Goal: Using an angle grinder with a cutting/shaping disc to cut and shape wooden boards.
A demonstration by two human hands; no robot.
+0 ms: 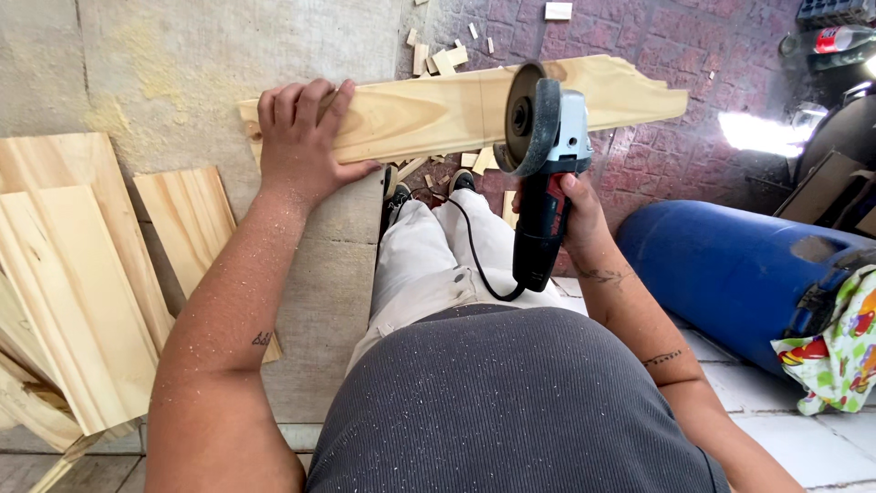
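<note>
My left hand presses flat on the left end of a long pale wooden board that lies across a concrete slab and sticks out to the right over the paving. My right hand grips the red and black handle of an angle grinder. Its round disc stands on edge against the board near the middle. A black cord hangs from the grinder across my light trousers.
Several cut wooden boards lean stacked at the left. Small wood offcuts litter the brick paving beyond the board. A blue barrel lies at the right with a colourful cloth draped on it.
</note>
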